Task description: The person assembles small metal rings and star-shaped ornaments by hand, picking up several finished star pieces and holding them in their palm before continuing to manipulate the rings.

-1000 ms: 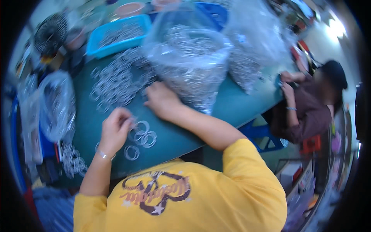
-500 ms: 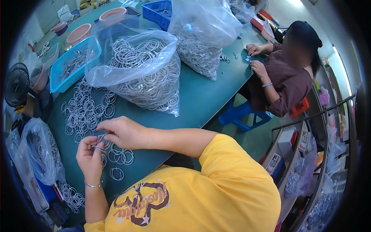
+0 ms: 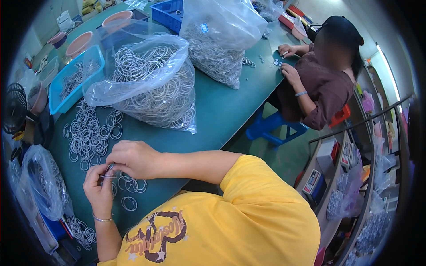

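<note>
Silver metal rings are pinched between the fingertips of my left hand, which wears a bracelet at the wrist. My right hand closes its thumb and fingers on the same rings from the other side, so the two hands nearly touch. How many rings they hold is hidden by the fingers. Just right of the hands, a few linked or overlapping rings lie on the green table, with a smaller group nearer my body. Beyond my fingers spreads a loose pile of rings.
A clear bag full of rings stands past my hands, beside a light blue tray. Another filled bag stands farther right. A bag of rings is at the left edge. Across the table sits a person handling small pieces.
The whole view has shifted slightly. My hands have drawn closer together around the rings, and the right fingers now press against the left fingertips.
</note>
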Demonstrator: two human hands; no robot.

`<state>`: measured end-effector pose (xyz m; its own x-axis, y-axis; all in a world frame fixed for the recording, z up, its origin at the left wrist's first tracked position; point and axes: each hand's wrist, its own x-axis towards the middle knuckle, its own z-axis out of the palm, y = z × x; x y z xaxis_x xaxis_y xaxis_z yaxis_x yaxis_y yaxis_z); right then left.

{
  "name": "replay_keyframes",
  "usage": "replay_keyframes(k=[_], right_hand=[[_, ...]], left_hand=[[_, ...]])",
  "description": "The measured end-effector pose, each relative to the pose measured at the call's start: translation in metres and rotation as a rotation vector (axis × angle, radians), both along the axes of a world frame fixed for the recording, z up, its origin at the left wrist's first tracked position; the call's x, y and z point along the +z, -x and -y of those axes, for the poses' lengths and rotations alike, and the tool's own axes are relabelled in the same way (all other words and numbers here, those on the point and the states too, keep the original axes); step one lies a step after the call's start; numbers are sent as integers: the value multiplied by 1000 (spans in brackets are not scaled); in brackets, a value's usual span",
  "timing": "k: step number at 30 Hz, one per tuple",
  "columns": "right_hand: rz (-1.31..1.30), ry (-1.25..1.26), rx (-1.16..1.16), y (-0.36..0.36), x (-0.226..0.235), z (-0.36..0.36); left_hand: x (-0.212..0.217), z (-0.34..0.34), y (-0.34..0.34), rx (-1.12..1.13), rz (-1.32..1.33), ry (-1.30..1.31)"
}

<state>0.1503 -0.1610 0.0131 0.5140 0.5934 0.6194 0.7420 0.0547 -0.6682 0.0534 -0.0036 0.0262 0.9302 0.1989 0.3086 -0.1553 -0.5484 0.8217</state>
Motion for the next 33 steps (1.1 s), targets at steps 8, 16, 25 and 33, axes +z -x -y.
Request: replay_keyframes(k=[8,16,25,33], right_hand=[[-188,-89,81,-6,-6,-2],[-409,-110,42,-4,-6,2],[-245,-182,114,-8,-13,1],[-305,-226,92,-6,-10,1]], left_hand=[[-11,-5,2,78,-170,332],[-4,-2,-2,72,-171,376],[-8,3,-3,141,-134,530],[-13,-8,0,119,-187,507]])
